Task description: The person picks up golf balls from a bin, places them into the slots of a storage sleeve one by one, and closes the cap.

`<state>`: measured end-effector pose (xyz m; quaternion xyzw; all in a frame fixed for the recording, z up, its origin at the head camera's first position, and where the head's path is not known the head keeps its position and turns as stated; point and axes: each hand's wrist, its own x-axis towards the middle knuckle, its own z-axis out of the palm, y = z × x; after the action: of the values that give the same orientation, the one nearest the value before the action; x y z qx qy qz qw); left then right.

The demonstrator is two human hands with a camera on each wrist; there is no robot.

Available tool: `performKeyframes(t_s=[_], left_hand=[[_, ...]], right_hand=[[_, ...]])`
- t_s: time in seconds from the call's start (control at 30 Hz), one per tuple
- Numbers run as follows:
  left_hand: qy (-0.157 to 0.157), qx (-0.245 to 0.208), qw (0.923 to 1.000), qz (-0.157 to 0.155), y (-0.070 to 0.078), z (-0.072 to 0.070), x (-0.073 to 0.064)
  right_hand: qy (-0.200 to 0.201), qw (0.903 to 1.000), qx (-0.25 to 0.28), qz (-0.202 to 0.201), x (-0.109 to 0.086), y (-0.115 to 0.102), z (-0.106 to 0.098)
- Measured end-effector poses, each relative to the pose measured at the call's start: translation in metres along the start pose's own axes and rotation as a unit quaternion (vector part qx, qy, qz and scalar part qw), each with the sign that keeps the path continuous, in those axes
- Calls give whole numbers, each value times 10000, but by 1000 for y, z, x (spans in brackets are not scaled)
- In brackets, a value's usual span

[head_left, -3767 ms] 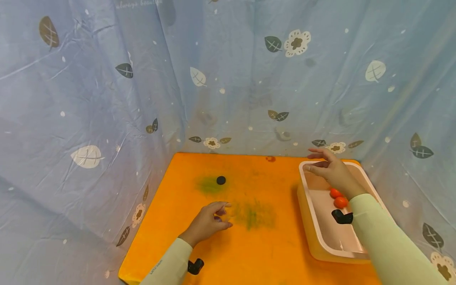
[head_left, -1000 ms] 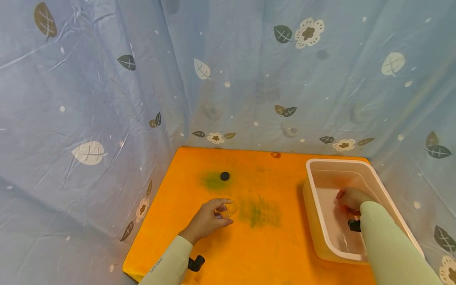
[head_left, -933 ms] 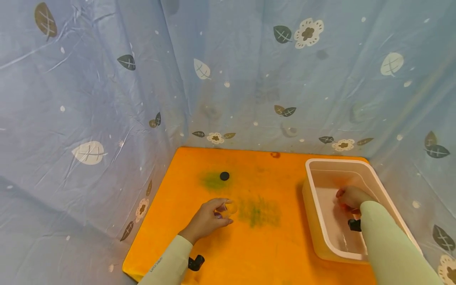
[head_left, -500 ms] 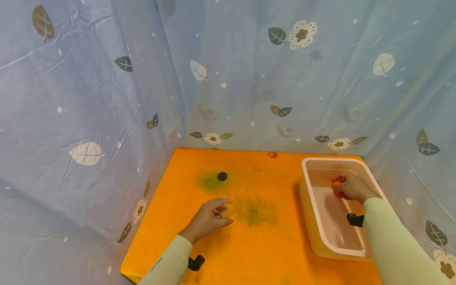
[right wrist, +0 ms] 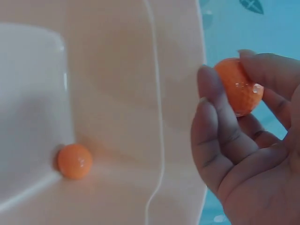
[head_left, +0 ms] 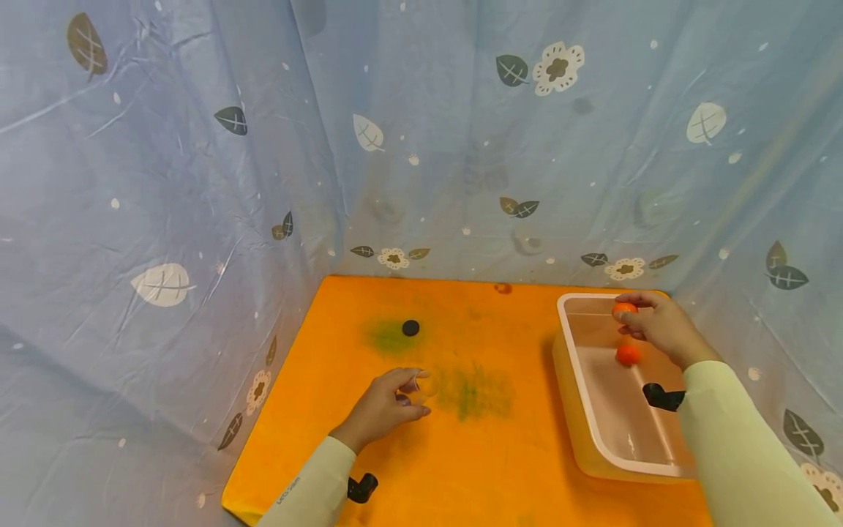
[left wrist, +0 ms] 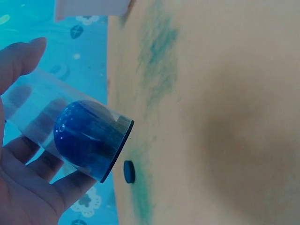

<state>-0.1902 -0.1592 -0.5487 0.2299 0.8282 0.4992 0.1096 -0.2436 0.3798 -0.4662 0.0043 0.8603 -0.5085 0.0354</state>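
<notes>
My left hand holds a clear cylindrical tube above the orange table. In the left wrist view, a dark blue ball sits inside the tube near its dark-rimmed end. My right hand pinches an orange golf ball between thumb and fingers, over the back part of the pale plastic bin. A second orange ball lies on the bin floor below that hand, at an inner corner in the right wrist view. Dimples show on the held ball.
A small black disc lies on the orange table, by a green smudge. The bin stands at the table's right side. A patterned blue curtain encloses the back and sides.
My right hand reached down into the bin, took hold of an orange golf ball and has lifted it toward the back rim. My left hand with the tube has stayed nearly still.
</notes>
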Motion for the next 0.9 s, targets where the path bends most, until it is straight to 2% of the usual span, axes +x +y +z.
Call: performKeyframes(t_s=[0.33, 0.53, 0.73, 0.83, 0.9], left_hand=[[29, -23, 10000, 19, -1, -1, -1], [49, 99, 9999, 24, -3, 0, 1], [28, 65, 10000, 55, 0, -1, 2], [32, 37, 10000, 56, 0, -1, 2], [38, 19, 10000, 43, 0, -2, 1]], right_hand=[[710, 9964, 182, -428, -4, -27, 10], [882, 9920, 513, -742, -8, -49, 16], [814, 9874, 916, -997, -10, -75, 30], [673, 9803, 1342, -1285, -12, -88, 39], [460, 9706, 1796, -1535, -13, -96, 46]])
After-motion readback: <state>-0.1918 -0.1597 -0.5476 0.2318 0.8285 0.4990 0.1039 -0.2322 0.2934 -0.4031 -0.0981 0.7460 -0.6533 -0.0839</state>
